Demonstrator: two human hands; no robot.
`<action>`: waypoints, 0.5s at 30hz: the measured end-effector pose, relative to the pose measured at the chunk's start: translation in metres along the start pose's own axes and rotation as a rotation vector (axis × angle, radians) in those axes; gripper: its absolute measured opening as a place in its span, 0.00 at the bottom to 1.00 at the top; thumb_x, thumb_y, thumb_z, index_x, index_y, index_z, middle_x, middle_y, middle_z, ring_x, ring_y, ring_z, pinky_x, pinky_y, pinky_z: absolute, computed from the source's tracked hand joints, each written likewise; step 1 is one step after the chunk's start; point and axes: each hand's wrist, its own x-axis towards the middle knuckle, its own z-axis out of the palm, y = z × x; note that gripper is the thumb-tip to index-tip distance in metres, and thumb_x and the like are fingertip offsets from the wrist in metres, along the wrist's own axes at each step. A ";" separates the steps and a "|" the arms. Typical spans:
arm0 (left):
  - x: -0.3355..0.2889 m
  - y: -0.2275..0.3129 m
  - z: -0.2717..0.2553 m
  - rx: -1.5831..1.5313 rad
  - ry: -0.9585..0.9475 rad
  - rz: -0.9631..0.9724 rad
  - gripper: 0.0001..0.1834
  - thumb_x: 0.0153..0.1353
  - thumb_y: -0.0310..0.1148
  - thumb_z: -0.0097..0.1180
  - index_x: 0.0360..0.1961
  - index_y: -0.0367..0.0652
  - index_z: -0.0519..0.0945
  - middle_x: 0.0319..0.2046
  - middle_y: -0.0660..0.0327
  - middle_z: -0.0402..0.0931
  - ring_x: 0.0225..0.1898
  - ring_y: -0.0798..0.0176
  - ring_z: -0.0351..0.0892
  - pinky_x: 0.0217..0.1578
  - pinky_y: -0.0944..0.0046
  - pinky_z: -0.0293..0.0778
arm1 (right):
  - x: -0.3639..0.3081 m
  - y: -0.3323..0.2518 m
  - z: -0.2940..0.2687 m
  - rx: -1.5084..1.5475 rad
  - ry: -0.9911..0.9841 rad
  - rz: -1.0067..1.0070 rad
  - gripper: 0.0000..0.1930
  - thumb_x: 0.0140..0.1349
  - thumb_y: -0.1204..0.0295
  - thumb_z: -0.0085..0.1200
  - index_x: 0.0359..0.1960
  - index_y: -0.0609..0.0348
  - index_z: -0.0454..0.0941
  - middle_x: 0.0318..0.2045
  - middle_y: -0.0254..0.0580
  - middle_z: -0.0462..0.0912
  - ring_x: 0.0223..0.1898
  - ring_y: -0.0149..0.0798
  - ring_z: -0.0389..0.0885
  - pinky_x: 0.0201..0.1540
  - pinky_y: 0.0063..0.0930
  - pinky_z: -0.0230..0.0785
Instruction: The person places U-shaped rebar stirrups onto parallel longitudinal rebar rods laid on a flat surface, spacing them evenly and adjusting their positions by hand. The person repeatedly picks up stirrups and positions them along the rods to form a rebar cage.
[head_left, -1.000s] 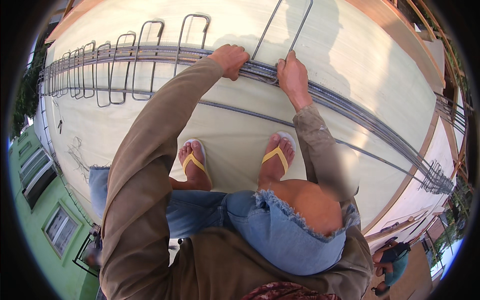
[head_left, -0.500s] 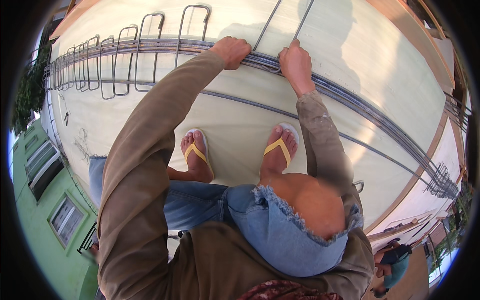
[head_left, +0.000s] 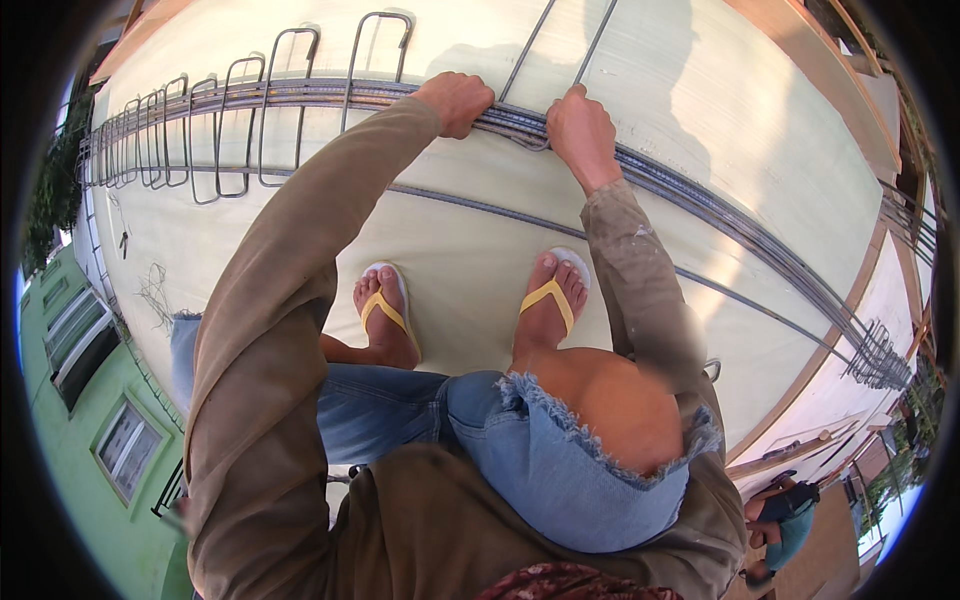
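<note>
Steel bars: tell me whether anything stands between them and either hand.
Nothing visible blocks the left hand, closed over the steel bars. At the right hand, one leg of a bent stirrup runs into the grip; contact with the bars there is hidden.

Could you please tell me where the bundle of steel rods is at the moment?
In the head view, the bundle runs from upper left to right, beyond the sandals, passing by the left hand and right hand.
</note>
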 end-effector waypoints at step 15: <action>0.002 0.003 -0.001 -0.033 0.007 -0.013 0.11 0.49 0.22 0.60 0.37 0.39 0.79 0.39 0.51 0.80 0.43 0.46 0.82 0.47 0.52 0.78 | 0.227 0.044 -0.026 -0.091 0.305 -0.270 0.24 0.64 0.58 0.54 0.58 0.57 0.76 0.49 0.63 0.79 0.53 0.66 0.77 0.56 0.56 0.71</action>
